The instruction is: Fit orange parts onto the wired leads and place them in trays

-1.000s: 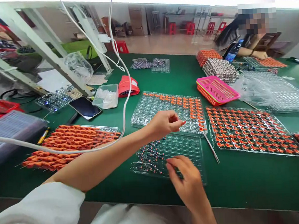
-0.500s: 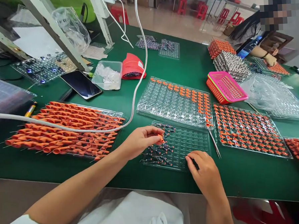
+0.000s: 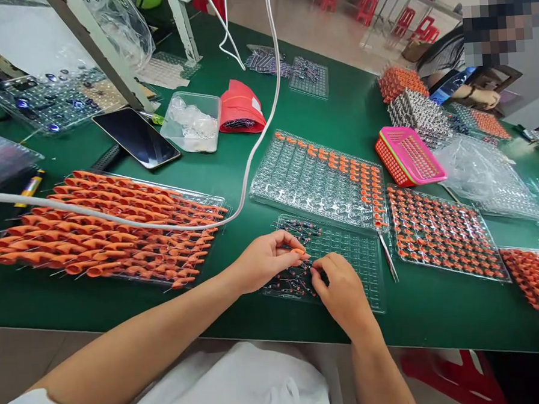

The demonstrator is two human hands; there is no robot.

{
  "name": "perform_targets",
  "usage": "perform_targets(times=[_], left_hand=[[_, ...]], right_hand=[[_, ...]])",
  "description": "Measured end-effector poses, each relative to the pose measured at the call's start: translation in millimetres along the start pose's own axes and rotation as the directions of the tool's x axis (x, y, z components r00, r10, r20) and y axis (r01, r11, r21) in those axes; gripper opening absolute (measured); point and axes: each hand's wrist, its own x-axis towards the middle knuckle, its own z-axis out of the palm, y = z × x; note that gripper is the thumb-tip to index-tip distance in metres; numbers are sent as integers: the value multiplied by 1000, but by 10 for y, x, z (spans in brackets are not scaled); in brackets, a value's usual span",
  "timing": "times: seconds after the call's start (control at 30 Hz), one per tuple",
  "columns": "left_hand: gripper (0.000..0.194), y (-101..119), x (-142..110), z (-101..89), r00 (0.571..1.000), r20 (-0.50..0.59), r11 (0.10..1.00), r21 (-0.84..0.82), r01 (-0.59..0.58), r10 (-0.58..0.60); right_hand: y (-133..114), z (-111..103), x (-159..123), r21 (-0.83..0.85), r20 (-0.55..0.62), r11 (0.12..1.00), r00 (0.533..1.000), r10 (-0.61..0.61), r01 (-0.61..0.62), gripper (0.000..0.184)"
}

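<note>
My left hand (image 3: 266,262) is closed in a pinch on a small orange piece (image 3: 301,252), above the near clear tray (image 3: 344,246). Close beside it, my right hand (image 3: 343,291) has thumb and fingers pressed together; what they hold, if anything, is too small to make out. Under the hands, small dark wired parts (image 3: 292,284) with orange tips lie loose on the left side of that tray. Just behind stands a larger clear tray (image 3: 295,176), with orange pieces in its back and right cells. My fingers partly hide the wired parts.
Left is a tray of orange cone-like pieces (image 3: 117,228), crossed by a white cable (image 3: 162,225). Tweezers (image 3: 388,257) lie right of the near tray, beside a filled tray (image 3: 447,235). Further back are a pink basket (image 3: 411,155), a phone (image 3: 137,138) and a co-worker's hand (image 3: 485,97).
My right hand has moved left and up, from the tray's right part to beside the left hand. The left hand still pinches the orange piece. The whole view has shifted slightly.
</note>
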Motion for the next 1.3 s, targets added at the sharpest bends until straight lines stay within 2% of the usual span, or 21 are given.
perform_targets(times=[0.17, 0.37, 0.47, 0.57, 0.73, 0.9, 1.13, 1.3], left_hand=[[21, -33, 7, 15, 998, 24, 999, -14, -50, 50], [21, -59, 22, 10, 996, 27, 996, 19, -89, 88], [19, -80, 24, -17, 994, 56, 995, 31, -94, 92], [21, -71, -1, -33, 991, 109, 996, 33, -87, 83], [29, 31, -75, -25, 991, 106, 969, 225, -103, 81], [30, 72, -96, -28, 987, 150, 875, 468, -122, 57], [25, 18, -76, -17, 988, 137, 895, 430, -120, 66], [27, -37, -55, -4, 996, 79, 948, 314, -59, 36]], right_hand=[[9, 23, 3, 17, -21, 1000, 1000, -8, 9, 11], [5, -54, -79, 108, -150, 994, 989, 10, 7, 10], [-73, -128, -142, 146, -229, 987, 973, -26, 60, 11], [-182, -165, -166, 201, -285, 965, 952, -107, 169, 16], [-271, -110, -109, 200, -337, 934, 915, -220, 298, 24], [-266, -29, -56, 100, -368, 930, 881, -297, 355, 28], [-249, 11, -62, 109, -429, 933, 863, -267, 344, 32], [-237, 29, -60, 122, -455, 932, 854, -252, 340, 34]])
